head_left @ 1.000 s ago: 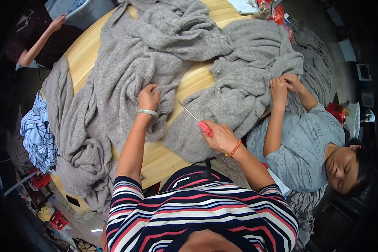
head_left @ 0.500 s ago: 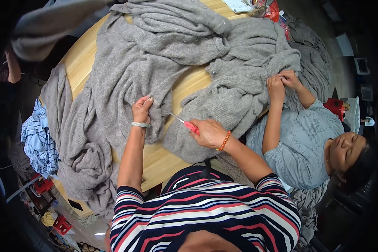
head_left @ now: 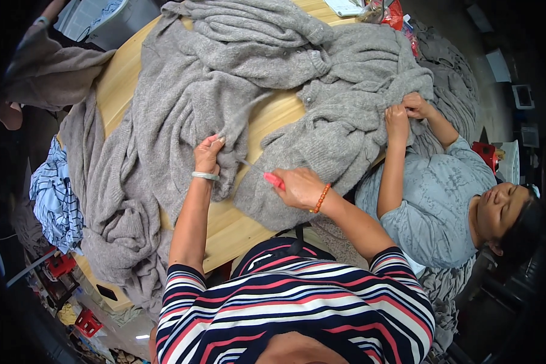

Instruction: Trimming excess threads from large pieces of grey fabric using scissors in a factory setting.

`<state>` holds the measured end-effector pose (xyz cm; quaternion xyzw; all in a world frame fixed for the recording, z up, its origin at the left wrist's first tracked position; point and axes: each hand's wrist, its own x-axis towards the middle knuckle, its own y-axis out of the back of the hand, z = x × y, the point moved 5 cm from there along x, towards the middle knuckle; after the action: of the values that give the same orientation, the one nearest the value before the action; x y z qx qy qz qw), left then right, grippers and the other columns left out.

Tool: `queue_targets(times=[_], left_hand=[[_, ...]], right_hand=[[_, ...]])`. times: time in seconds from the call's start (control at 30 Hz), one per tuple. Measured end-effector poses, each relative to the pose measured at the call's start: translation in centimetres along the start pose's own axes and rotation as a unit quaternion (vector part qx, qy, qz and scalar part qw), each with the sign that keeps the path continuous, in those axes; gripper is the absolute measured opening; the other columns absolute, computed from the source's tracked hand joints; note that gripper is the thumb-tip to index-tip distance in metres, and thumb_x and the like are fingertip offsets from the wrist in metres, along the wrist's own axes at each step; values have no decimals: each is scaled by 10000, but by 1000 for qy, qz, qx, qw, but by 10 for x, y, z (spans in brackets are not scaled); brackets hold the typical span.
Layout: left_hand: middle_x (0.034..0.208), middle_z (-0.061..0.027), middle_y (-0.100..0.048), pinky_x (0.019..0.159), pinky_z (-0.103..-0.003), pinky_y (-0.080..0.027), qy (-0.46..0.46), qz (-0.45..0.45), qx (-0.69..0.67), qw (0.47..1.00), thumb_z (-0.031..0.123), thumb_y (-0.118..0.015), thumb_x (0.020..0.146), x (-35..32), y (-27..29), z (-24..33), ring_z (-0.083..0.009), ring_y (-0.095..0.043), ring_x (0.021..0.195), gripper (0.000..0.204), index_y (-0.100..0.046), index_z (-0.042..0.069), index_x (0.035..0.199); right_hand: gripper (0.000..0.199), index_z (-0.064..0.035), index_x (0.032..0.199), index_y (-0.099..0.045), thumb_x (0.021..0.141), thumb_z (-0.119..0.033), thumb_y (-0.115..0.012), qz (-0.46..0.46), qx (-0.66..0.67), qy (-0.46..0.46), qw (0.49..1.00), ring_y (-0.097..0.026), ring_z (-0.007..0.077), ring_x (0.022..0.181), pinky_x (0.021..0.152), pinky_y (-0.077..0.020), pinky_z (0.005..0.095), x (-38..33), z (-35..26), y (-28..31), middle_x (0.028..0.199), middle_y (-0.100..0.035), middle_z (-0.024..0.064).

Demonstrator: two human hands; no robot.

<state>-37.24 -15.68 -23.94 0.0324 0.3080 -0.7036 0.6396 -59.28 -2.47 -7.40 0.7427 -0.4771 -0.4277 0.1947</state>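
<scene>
My left hand, with a pale bangle at its wrist, pinches the edge of a grey knitted garment between thumb and fingers. My right hand, wearing an orange bead bracelet, is closed round the pink-red handle of a thin metal-shafted tool. The shaft points up and left toward the garment's edge just below my left hand. It is smeared, so its tip and exact kind are unclear. A second grey knitted garment lies right of the tool, beyond my right hand.
Grey knitwear covers much of the wooden table. At right a co-worker's hands pinch grey knit. Another person's arm is at the far left by held grey knit. A plastic tub stands behind; blue checked cloth hangs at left.
My left hand has shifted slightly right with the garment edge. The tool's handle has moved a little left and its shaft has blurred. At far left, the grey knit has come down, uncovering the tub.
</scene>
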Motion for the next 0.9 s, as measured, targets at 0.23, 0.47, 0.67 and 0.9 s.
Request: queue_targets(times=[0.23,0.47,0.67,0.9], left_hand=[[1015,-75,-697,846,-287,-491,-45,58,18,997,118,-740,862,-10,13,6,-153,-637,925,284,-640,1,1101],[1221,-157,-616,898,-367,-468,-310,70,613,723,149,-775,770,-105,-6,40,-241,-590,1072,467,-597,20,1183],[870,-20,-705,710,-264,-484,-145,66,248,956,17,-676,791,-92,50,-11,-123,-627,753,237,-661,1,1027],[1382,-186,-468,1081,-496,-305,-363,58,622,692,397,-820,691,-157,22,69,-375,-439,1267,768,-540,84,1333]], right_hand=[[258,-77,1041,-616,878,-276,-599,-54,12,2,998,-659,429,848,767,-511,517,-27,-1,-17,878,-684,231],[251,-88,1060,-608,889,-272,-591,-57,5,-19,998,-660,429,846,763,-512,526,-39,2,-31,870,-684,227],[314,-130,1163,-610,885,-277,-616,-100,-23,54,993,-655,432,795,725,-511,518,-41,-24,-50,835,-675,227],[305,-126,1153,-587,882,-264,-620,39,23,-3,999,-646,455,794,720,-510,540,-42,-2,-19,824,-664,251]])
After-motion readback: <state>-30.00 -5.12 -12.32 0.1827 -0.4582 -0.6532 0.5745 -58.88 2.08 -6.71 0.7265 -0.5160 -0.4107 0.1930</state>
